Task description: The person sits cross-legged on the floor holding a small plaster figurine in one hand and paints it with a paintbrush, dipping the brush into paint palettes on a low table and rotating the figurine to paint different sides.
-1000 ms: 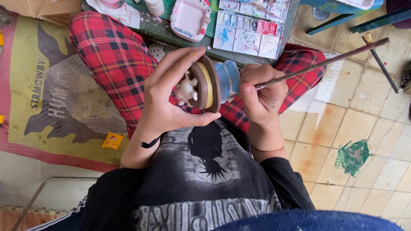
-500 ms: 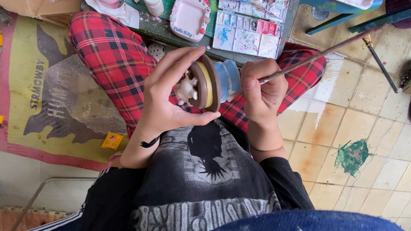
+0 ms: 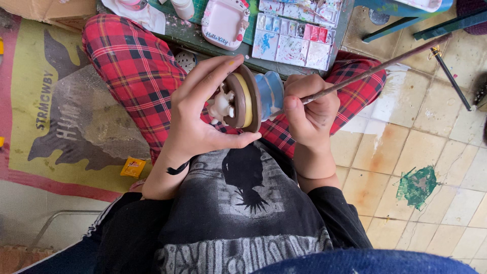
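Figurine lies sideways, clamped by the left hand so its blue side faces the brush, pinched in the right hand.

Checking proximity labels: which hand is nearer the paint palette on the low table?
Right. The right hand, gripping the paintbrush, sits just below the paint palette. The left hand, holding the ceramic figurine, is farther to the palette's left and below.

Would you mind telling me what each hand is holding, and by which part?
The left hand grips a small figurine by its round brown base; the right hand pinches a paintbrush low on its handle, near the bristle end.
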A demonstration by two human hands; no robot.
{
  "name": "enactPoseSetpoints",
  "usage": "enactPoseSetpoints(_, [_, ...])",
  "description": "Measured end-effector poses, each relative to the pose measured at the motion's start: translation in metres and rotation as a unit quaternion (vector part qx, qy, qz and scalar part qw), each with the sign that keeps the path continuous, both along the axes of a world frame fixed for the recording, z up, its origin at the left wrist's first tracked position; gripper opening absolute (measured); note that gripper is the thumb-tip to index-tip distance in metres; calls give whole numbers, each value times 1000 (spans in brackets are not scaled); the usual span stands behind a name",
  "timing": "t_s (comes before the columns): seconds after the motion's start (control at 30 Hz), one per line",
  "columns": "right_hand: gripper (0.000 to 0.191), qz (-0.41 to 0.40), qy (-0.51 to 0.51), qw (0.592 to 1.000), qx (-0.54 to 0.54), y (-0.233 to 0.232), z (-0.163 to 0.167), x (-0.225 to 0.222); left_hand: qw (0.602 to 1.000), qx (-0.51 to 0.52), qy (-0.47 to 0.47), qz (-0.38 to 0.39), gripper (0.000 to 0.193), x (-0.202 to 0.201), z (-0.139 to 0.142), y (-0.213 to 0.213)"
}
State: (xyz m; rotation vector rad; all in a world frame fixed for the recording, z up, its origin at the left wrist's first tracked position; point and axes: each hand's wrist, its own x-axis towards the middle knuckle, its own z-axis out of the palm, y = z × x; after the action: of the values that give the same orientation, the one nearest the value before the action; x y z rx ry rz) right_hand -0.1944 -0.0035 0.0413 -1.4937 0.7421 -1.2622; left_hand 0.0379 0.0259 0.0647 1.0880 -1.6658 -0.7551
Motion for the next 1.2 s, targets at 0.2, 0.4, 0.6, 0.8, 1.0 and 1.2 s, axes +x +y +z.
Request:
enactPoseSetpoints(0.2, [22,0,7,1000,-7,0,3,1,1000,-2,0,1,92,0,2,-1])
enactPoseSetpoints(0.4, [21,0,4,1000,-3,-1,-1,-1,1000,0,9,-2,91,0,-1,-1])
enactPoseSetpoints(0.6, [22,-10,-41,999,29,-6,8,4,1000,10,21,-9,92,-4,11,-5])
enactPoseSetpoints(0.8, [21,-50,-202,971,118,-27,-1,18,1000,-1,23,13,90,-6,-3,-15])
enactPoseSetpoints(1.0, [20,-137,-289,938,134,-77,-38,8,981,66,181,8,79,-23,-63,-49])
enactPoseSetpoints(1.2, [28,-280,-329,876,214,-117,-105,-28,845,295,445,-24,64,-41,-150,-70])
